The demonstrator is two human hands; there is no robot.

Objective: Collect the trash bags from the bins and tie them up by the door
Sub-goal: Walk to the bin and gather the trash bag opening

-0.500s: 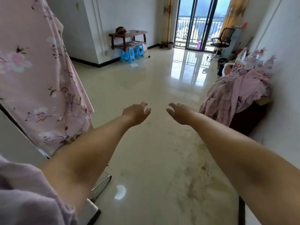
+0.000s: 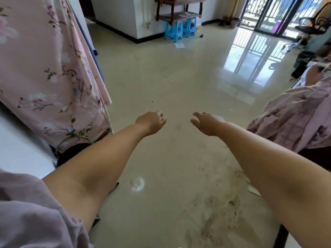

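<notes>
Both arms reach out in front of me over a shiny tiled floor (image 2: pixel 179 86). My left hand (image 2: pixel 152 122) hangs with loosely curled fingers and holds nothing. My right hand (image 2: pixel 206 123) is beside it, fingers relaxed and slightly bent, also holding nothing. A dark round shape (image 2: pixel 71 153), possibly a bin with a black bag, sits low on the left under the floral cloth, partly hidden by my left arm. A dark bin-like object (image 2: pixel 302 63) stands far right near the balcony door. No trash bag is plainly visible.
A pink floral cloth (image 2: pixel 44 68) hangs on the left. Pink bedding (image 2: pixel 295 119) is piled on the right. A wooden shelf table (image 2: pixel 179 8) and blue stools (image 2: pixel 180 29) stand at the back wall. The sliding glass balcony door (image 2: pixel 279 13) and an office chair (image 2: pixel 315 22) are far right. Dirt marks the near floor (image 2: pixel 215 221).
The view has tilted downward and moved forward a little. Both hands remain held out, holding nothing, with fingers slightly more curled.
</notes>
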